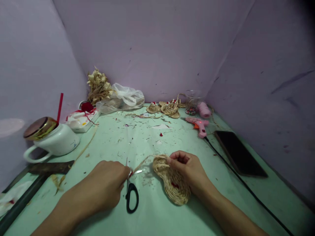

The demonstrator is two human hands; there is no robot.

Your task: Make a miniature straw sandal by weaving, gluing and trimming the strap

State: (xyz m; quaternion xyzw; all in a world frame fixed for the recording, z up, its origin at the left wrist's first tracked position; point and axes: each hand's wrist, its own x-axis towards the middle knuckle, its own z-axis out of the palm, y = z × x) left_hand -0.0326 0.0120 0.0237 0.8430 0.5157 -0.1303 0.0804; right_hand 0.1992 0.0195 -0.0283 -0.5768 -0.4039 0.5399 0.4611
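Note:
A coiled straw-coloured piece [175,188], narrow at the top and rounder at the bottom, stands out against the table in front of me. Thumb and fingers of my right hand [190,168] pinch its upper right edge. From its top a loose twisted cord [144,161] runs left to my left hand [108,182], whose closed fingers grip the cord's far end. Black-handled scissors [133,198] lie beside my left fingers with their blades apart, partly hidden by that hand. A small red bit shows near the blades, and another red spot is on the coiled piece.
A pink glue gun [199,125] lies at right, its black cable running forward past a dark phone [240,152]. Finished coiled pieces [169,108], a pink thread spool [204,109] and a plastic bag [123,98] line the back. A white mug [60,139] and hammer [50,167] are left.

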